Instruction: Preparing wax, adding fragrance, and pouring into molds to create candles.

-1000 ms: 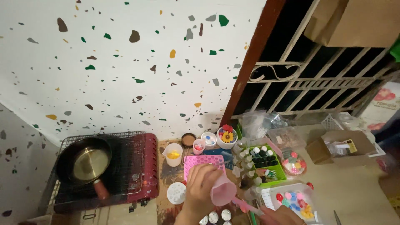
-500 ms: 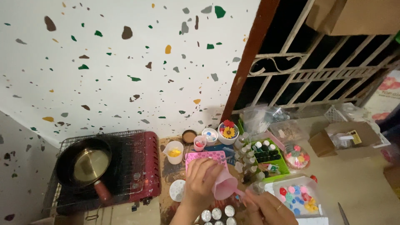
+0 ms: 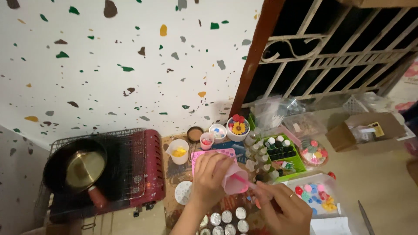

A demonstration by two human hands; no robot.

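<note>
We judge the work at mid-stage: left hand [image 3: 209,180] grips the pink cup [image 3: 234,182] above the pink mould [image 3: 212,155], right hand [image 3: 283,209] pinching a pink stick [image 3: 244,181] into it (mould cavities unreadable), nothing poured yet.

White speckled terrazzo wall [image 3: 109,65], brown wooden post [image 3: 254,56], pale scrolled window grille [image 3: 331,52] over darkness.

- Soft, even indoor light; the speckled wall [image 3: 109,74] at eleven o'clock is brightest.
- The window grille [image 3: 322,52] at two o'clock is dark.
- Edges bend; hands slightly blurred.
</note>
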